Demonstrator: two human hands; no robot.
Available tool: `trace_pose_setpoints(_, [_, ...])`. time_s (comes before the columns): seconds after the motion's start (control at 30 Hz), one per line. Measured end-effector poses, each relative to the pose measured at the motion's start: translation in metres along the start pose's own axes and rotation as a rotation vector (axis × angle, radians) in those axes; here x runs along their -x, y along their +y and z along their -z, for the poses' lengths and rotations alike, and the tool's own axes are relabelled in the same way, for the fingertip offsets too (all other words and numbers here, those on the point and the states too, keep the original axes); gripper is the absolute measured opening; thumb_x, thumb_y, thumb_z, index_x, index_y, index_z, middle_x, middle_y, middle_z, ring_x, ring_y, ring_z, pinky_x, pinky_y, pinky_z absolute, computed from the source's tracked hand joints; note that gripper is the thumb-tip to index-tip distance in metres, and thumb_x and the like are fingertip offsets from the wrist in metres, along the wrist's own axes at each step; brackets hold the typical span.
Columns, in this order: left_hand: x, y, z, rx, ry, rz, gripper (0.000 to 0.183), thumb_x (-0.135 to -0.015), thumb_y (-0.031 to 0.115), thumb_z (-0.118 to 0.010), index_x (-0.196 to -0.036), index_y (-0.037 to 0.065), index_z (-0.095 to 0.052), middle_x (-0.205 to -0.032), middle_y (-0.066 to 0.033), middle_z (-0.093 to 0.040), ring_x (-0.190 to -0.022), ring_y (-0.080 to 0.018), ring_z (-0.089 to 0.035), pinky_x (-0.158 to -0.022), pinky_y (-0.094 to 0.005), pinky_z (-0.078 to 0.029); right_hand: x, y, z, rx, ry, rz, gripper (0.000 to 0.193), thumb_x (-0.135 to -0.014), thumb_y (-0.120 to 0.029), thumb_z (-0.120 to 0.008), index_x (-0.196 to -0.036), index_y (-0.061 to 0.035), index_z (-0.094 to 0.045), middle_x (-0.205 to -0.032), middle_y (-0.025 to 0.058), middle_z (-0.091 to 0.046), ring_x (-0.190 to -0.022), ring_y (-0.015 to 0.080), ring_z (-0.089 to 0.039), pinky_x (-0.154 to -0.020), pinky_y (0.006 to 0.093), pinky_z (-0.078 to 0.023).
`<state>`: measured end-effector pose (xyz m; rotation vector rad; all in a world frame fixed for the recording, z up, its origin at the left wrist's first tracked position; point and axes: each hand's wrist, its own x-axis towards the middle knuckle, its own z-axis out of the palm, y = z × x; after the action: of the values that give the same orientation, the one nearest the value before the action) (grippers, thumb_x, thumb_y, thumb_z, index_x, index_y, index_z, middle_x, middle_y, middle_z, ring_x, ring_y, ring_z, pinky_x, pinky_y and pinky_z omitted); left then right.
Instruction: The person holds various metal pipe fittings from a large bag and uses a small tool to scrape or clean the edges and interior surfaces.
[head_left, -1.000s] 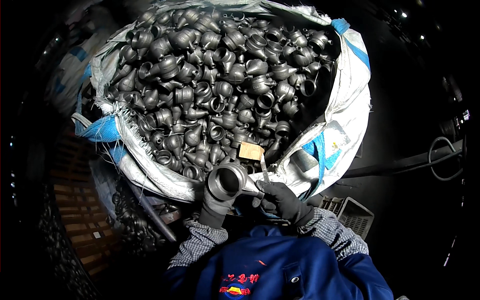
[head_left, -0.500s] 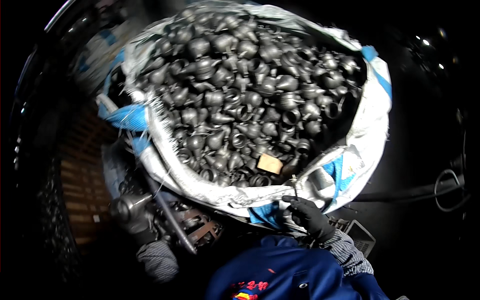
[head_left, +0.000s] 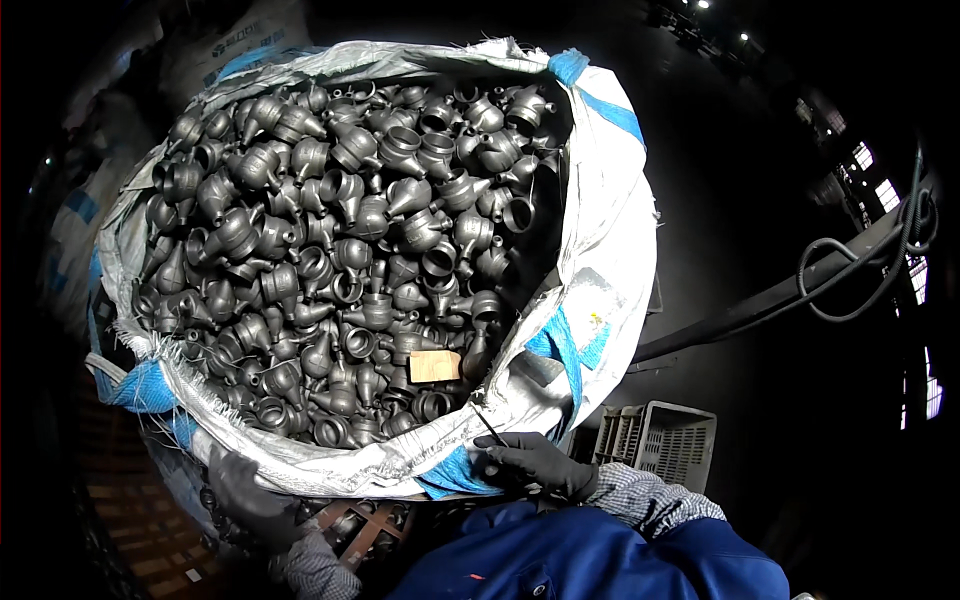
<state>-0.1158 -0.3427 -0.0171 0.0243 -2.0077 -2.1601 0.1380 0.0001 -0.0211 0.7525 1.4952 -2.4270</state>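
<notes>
A big white woven sack [head_left: 610,190] with blue bands is filled with grey metal castings [head_left: 350,250], bulbous with round open mouths and narrow spouts. My gloved right hand [head_left: 540,465] is closed on a thin dark rod [head_left: 490,428] at the sack's near rim, and the rod's tip points up over the white fabric. Low at the left, my gloved left hand [head_left: 250,500] is beside the outside of the sack. Motion smears its fingers, so what they hold, if anything, cannot be made out. A tan rectangular piece [head_left: 435,367] lies on the castings near the front rim.
A brown slatted crate [head_left: 365,530] with castings in it is below the sack, between my forearms. To the right stands a grey plastic crate [head_left: 680,440]. A dark bar [head_left: 730,325] with a looped cable [head_left: 850,290] reaches in from the right.
The view has shifted, and the sack now appears further left and larger. My left hand, earlier at a casting low on the left, is now nearer the sack's side. The right hand still grips the rod.
</notes>
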Motion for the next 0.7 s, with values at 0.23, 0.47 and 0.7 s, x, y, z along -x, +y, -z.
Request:
trace_pose_setpoints(0.23, [0.049, -0.185, -0.268, -0.176, -0.855, 0.265, 0.042, -0.09, 0.024, -0.069, -0.122, 0.001, -0.055, -0.107, -0.0098, -0.066, -0.091, -0.0141, -0.062, -0.076, -0.0263, -0.05, 0.004, -0.012, 0.017, 0.016, -0.064, -0.156, 0.042, -0.101, -0.026, -0.052, -0.137, -0.0053, -0.052, -0.096, -0.0028, -0.065, -0.075, 0.0018, -0.05, -0.065, 0.017, -0.041])
trace_pose_setpoints(0.47, [0.122, -0.279, -0.373, -0.842, -0.906, 0.301, 0.051, -0.08, 0.037, -0.07, -0.111, -0.002, -0.056, -0.101, -0.0234, -0.066, -0.094, -0.0377, -0.064, -0.08, -0.0448, -0.05, 0.016, 0.01, 0.065, -0.087, -0.031, -0.248, 0.046, -0.1, -0.026, -0.053, -0.142, -0.0072, -0.046, -0.097, 0.0011, -0.064, -0.092, 0.0046, -0.057, -0.076, 0.0181, -0.044])
trace_pose_setpoints(0.7, [0.125, -0.3, -0.38, -0.43, -1.099, 0.285, 0.039, -0.088, 0.035, -0.06, -0.103, 0.0, -0.062, -0.102, -0.0208, -0.065, -0.097, -0.0331, -0.064, -0.078, -0.0425, -0.05, 0.02, 0.02, 0.087, -0.123, -0.019, -0.179, 0.045, -0.099, -0.018, -0.055, -0.141, -0.0058, -0.047, -0.099, 0.003, -0.064, -0.094, 0.0055, -0.058, -0.079, 0.0188, -0.045])
